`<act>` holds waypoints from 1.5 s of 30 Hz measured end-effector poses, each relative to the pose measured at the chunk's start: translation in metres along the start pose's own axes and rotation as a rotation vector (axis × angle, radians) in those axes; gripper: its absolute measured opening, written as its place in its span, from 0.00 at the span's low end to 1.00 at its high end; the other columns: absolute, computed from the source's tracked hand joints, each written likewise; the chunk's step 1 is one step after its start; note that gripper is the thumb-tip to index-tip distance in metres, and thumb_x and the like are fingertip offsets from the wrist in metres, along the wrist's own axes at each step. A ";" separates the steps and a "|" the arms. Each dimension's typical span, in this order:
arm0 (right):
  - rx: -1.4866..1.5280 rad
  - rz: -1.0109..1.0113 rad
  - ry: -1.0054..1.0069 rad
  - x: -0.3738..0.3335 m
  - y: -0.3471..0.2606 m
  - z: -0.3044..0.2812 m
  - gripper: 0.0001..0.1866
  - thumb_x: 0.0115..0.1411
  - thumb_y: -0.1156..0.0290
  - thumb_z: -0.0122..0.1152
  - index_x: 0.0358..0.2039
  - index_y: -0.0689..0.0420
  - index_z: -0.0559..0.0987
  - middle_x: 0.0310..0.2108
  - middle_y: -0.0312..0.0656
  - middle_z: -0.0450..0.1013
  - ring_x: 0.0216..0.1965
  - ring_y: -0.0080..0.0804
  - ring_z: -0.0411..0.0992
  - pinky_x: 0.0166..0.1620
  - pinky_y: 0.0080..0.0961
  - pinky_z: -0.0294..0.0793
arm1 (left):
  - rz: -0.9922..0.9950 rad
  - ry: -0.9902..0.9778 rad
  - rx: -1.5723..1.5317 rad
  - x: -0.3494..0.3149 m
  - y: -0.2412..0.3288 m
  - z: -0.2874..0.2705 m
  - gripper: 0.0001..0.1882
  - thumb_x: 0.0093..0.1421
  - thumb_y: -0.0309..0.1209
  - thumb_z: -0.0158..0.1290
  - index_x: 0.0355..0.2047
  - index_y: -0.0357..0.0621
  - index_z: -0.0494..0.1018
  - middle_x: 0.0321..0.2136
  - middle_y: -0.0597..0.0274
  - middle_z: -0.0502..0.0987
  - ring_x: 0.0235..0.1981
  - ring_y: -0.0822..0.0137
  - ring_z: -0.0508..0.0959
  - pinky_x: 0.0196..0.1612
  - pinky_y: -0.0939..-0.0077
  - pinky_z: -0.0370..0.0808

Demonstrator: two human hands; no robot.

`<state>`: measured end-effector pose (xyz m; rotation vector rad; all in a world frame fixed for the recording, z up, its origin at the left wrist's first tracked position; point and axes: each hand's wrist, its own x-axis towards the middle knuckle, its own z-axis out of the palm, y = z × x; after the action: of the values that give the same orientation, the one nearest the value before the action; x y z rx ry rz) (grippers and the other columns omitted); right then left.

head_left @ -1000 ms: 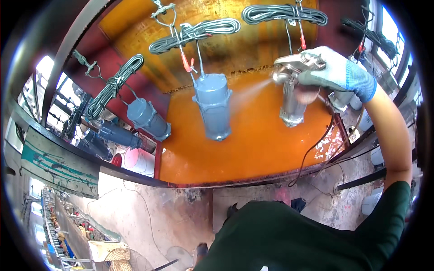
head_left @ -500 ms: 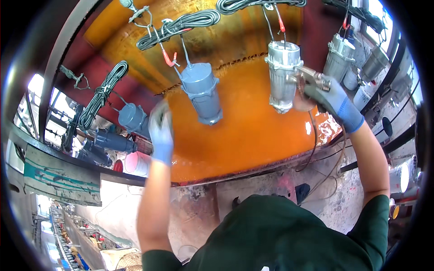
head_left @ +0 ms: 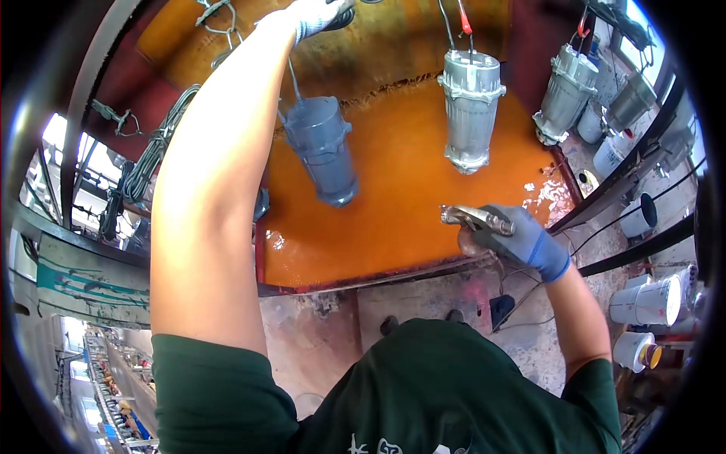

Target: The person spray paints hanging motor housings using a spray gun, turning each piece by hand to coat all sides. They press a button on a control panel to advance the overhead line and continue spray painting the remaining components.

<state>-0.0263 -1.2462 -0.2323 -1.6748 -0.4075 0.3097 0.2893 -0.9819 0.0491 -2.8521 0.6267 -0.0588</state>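
My right hand (head_left: 522, 234), in a blue glove with grey coating, is closed around a metal spray gun (head_left: 476, 218) with a rounded cup below it. The gun points left, apart from the silver pump (head_left: 470, 113), which hangs upright by its cable. My left arm reaches up to the top edge, where my gloved left hand (head_left: 316, 17) is closed on the coiled cable (head_left: 342, 20) above the blue-grey pump (head_left: 321, 147). The upper edge cuts off some of its fingers. This pump hangs slightly tilted and looks a little blurred.
Behind the pumps stands an orange-coated booth (head_left: 393, 234) with a raised front rim. At right hang another silver pump (head_left: 566, 94) and a grey one (head_left: 631, 102). White buckets (head_left: 646, 300) stand on the floor. A hose trails beneath the gun. A dark frame post curves along the left.
My left hand has risen from beside the blue-grey pump to the cable above it. My right hand has drawn the spray gun down and toward me, away from the silver pump.
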 end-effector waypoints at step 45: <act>-0.761 -0.340 -0.162 0.102 -0.261 -0.020 0.15 0.67 0.64 0.66 0.43 0.64 0.82 0.30 0.45 0.81 0.30 0.33 0.81 0.40 0.29 0.83 | -0.010 0.419 -0.679 -0.255 -0.121 0.043 0.22 0.69 0.33 0.55 0.60 0.37 0.77 0.56 0.51 0.79 0.56 0.62 0.78 0.63 0.69 0.73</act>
<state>0.0512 -1.1891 0.0314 -2.2743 -1.0097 0.0257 0.1108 -0.7595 0.0363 -3.5321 0.8414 -0.5581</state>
